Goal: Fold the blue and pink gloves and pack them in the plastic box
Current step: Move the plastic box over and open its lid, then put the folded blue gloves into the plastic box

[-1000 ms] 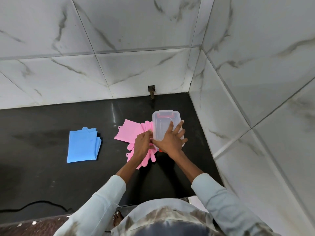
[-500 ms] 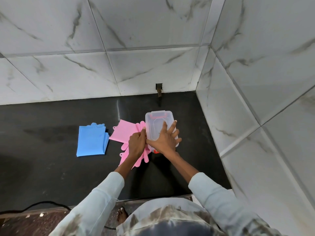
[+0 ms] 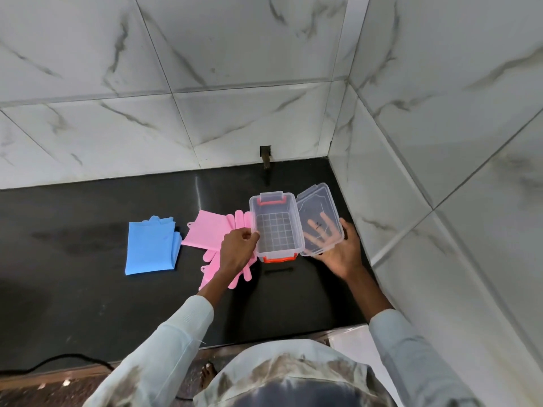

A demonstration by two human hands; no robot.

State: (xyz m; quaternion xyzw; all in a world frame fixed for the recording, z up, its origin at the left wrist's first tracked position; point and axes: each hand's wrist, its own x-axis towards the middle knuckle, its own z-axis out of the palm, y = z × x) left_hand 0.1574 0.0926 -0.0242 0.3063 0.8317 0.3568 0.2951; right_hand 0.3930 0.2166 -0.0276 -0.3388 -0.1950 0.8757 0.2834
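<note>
A clear plastic box (image 3: 295,218) with orange latches stands open and empty on the black counter. My left hand (image 3: 238,249) grips its left rim. My right hand (image 3: 340,254) holds the clear lid (image 3: 318,212) from underneath, just right of the box, with its fingers showing through the plastic. The pink gloves (image 3: 210,233) lie flat left of the box, partly under my left hand, one overlapping the other. Blue gloves (image 3: 150,248) lie folded in a flat stack further left.
The black counter (image 3: 88,295) ends in a corner of white marble wall tiles (image 3: 440,171) at the back and right. A small brown fitting (image 3: 266,155) sits at the back wall. A black cable (image 3: 58,359) runs along the counter's front edge.
The lid has come off the box and now sits in my right hand to the box's right. My left hand stayed at the box's left side.
</note>
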